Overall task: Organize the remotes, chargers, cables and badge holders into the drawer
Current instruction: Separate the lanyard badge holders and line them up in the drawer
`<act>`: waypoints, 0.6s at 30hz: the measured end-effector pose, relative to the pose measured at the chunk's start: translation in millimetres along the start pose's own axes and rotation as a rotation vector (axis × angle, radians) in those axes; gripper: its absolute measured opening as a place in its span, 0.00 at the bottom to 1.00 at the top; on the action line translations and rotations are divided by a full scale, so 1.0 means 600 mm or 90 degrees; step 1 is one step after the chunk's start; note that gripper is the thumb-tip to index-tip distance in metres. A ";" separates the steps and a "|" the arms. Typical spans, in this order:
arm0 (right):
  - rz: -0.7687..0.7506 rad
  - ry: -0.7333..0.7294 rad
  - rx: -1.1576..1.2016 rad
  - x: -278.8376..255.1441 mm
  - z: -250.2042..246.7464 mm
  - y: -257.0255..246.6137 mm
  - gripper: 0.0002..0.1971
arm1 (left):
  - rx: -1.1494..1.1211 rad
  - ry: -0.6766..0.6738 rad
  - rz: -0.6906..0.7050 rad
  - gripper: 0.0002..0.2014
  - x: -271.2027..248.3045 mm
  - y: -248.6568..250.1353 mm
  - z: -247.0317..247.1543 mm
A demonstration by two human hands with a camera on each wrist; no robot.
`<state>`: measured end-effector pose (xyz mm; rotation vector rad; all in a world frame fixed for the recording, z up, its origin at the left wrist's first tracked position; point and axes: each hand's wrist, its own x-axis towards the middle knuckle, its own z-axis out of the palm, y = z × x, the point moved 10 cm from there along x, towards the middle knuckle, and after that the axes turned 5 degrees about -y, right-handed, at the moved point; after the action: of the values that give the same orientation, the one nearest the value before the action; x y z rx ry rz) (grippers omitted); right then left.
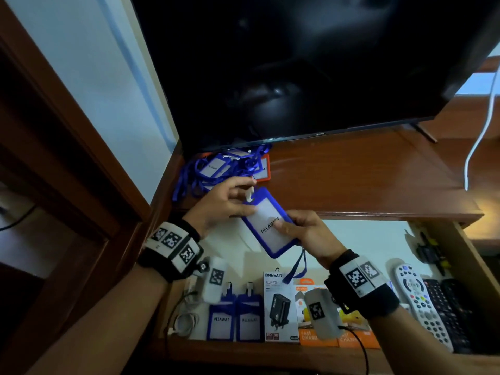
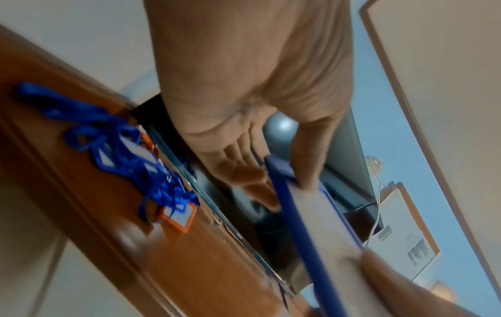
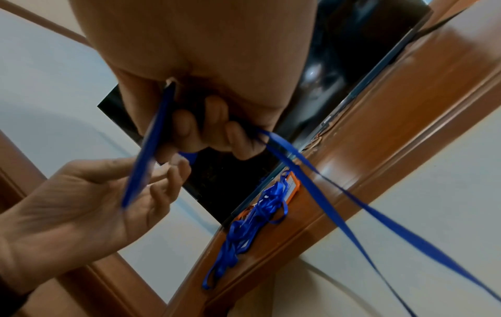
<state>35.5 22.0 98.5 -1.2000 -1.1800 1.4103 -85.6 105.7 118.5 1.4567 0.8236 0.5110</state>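
Observation:
A blue badge holder (image 1: 270, 231) marked PELAWAT hangs tilted over the open drawer (image 1: 378, 239), held by both hands. My left hand (image 1: 226, 204) pinches its upper end by the white clip, thumb on the front (image 2: 306, 169) and fingers behind. My right hand (image 1: 301, 231) grips the lower half with the thumb across the card, fingers curled behind (image 3: 189, 128). Its blue lanyard (image 3: 352, 203) trails from the right hand's fingers. Two more blue badge holders (image 1: 234, 319) lie flat at the drawer's front left.
A tangled pile of blue and orange badge holders (image 1: 224, 169) lies on the cabinet top under the TV (image 1: 297, 63). The drawer holds a coiled white cable (image 1: 184, 320), charger boxes (image 1: 281, 307), a white remote (image 1: 422, 301) and black remotes (image 1: 451, 309). A white cable (image 1: 481, 131) hangs at right.

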 end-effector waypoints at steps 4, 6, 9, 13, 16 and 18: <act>0.065 -0.079 -0.039 -0.005 0.012 0.010 0.06 | 0.187 -0.151 -0.064 0.22 -0.006 0.004 0.010; 0.084 -0.101 -0.066 -0.008 0.016 0.013 0.07 | 0.300 -0.193 -0.091 0.15 -0.009 -0.004 0.009; 0.095 -0.124 -0.103 -0.011 0.021 0.015 0.06 | 0.350 -0.269 -0.119 0.13 -0.025 -0.017 0.031; 0.086 -0.115 -0.121 -0.009 0.020 0.020 0.08 | 0.279 -0.320 -0.155 0.18 -0.043 -0.029 0.053; 0.089 -0.099 -0.135 -0.007 0.019 0.029 0.08 | 0.288 -0.290 -0.172 0.30 -0.036 -0.037 0.045; 0.090 -0.094 -0.141 -0.004 0.021 0.032 0.09 | 0.307 -0.282 -0.189 0.28 -0.036 -0.044 0.041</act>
<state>22.5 15.6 80.4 -1.3738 -1.4060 1.5245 -85.2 71.2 94.4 1.7580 0.8130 -0.2519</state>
